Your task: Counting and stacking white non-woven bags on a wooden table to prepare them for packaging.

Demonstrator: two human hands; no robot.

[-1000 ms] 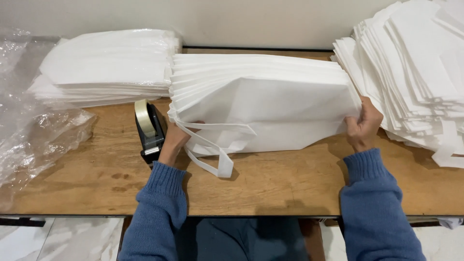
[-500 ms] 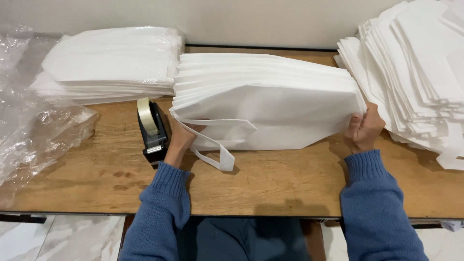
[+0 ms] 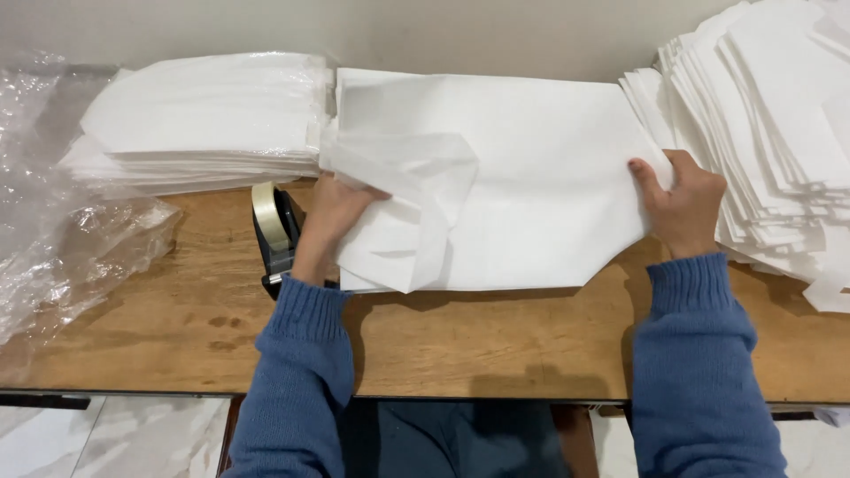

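Stack of white non-woven bags (image 3: 522, 177) clamped at both ends on counter (image 3: 496, 345): left hand (image 3: 332, 217) closed on handle end, right hand (image 3: 682, 204) closed opposite. Light, floppy, likely slippery; best held edgewise.

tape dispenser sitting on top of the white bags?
No, the tape dispenser stands on the bare wooden table, beside the left hand and in front of the left stack.
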